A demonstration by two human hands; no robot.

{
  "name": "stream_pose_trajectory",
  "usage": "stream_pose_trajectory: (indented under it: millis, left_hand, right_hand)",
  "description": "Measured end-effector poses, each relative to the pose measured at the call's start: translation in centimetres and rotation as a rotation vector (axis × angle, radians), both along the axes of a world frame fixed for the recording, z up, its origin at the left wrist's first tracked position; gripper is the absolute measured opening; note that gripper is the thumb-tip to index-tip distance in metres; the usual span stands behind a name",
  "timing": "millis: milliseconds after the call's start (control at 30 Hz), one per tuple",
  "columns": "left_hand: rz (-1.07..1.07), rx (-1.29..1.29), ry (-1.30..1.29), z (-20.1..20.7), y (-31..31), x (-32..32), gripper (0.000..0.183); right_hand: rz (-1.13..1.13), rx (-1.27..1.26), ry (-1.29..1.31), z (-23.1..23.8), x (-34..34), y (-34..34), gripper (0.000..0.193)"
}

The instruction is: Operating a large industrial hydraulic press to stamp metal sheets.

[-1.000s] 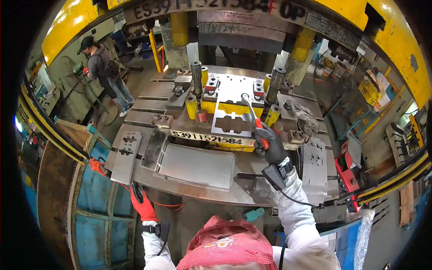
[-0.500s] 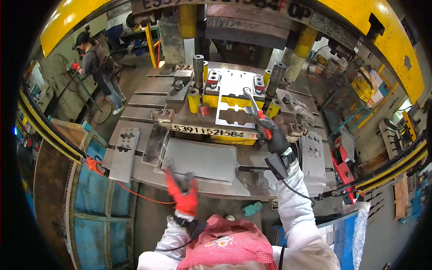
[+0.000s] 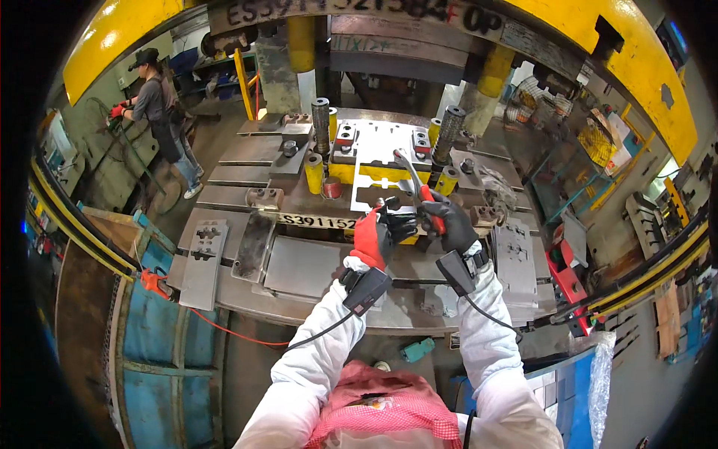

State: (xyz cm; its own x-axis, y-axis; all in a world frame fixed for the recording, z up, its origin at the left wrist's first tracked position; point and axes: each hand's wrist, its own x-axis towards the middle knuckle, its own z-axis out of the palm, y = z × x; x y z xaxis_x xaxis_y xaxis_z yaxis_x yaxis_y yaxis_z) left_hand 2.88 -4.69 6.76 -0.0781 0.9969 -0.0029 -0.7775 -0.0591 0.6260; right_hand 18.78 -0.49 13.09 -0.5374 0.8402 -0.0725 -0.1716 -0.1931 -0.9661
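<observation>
A bright, flat sheet-metal part (image 3: 383, 142) with cut-out openings lies over the die in front of me. My right hand (image 3: 447, 223), in a dark glove, is closed round the red handles of a pair of pliers (image 3: 407, 166). The pliers' metal head rests over the right side of the sheet. My left hand (image 3: 380, 233), in a red and black glove, is at the sheet's near edge with its fingers curled there, seemingly gripping it. The fingertips are partly hidden.
Dark guide posts (image 3: 321, 127) and yellow blocks (image 3: 313, 173) flank the die. Flat grey sheets (image 3: 299, 263) lie stacked on the near left of the press bed; cut plates (image 3: 514, 258) lie at right. A co-worker (image 3: 158, 112) stands far left.
My left hand has moved up and right from above the grey sheets to the near edge of the sheet-metal part. My right hand still holds the pliers, with little movement.
</observation>
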Motion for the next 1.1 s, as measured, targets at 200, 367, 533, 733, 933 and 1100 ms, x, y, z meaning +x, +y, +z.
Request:
stream_pose_trajectory:
  millis: [200, 367, 533, 733, 933, 1100]
  left_hand:
    - [0.004, -0.058, -0.104, 0.1, -0.7, -0.6, 0.039]
    - [0.009, -0.106, -0.069, 1.1, -0.7, 0.4, 0.038]
    - [0.004, -0.077, -0.079, 0.4, -0.5, 0.0, 0.038]
    - [-0.025, -0.124, -0.072, 0.8, -0.3, 0.0, 0.04]
    - [-0.05, -0.151, -0.105, 1.4, -0.4, -0.2, 0.037]
    - [-0.031, -0.176, -0.102, 1.5, -0.4, -0.1, 0.035]
  right_hand:
    - [-0.322, 0.211, -0.145, -0.2, 1.3, -9.7, 0.056]
    - [-0.397, 0.13, -0.191, -7.3, 6.7, -20.9, 0.065]
    - [-0.458, -0.182, -0.174, -12.5, 9.4, -29.4, 0.059]
    - [-0.562, -0.221, -0.147, -10.8, 9.4, -31.3, 0.05]
    - [-0.579, -0.306, -0.131, -11.4, 9.3, -32.7, 0.052]
    - [-0.593, -0.259, -0.097, -11.3, 9.6, -33.7, 0.054]
